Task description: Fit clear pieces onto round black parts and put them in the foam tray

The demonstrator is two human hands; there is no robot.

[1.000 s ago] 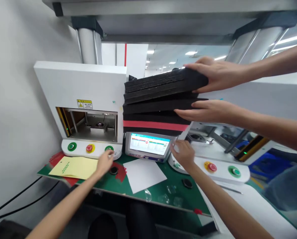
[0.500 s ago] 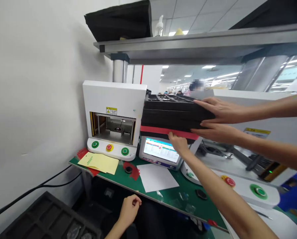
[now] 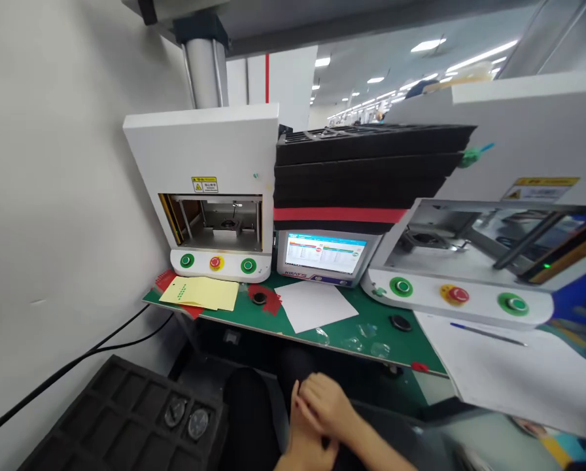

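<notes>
My left hand and my right hand rest together above my lap, below the bench edge. The right hand lies across the left with its fingers wrapped over it. Part of the left hand is hidden underneath; the fingers that show look stretched out, and no object is visible in it. At lower left is a black foam tray, with two round watch-like pieces in its pockets. A stack of black foam trays with a red layer sits over the monitor.
White press machines flank the monitor. Yellow sheets, white paper, black round parts and clear film bits lie on the green bench. A pen rests on papers at right. Black cables run along the left wall.
My right hand has left the tray stack and come down onto my left hand. Another person's two hands have gone from the stack's right side. The view has tilted downward.
</notes>
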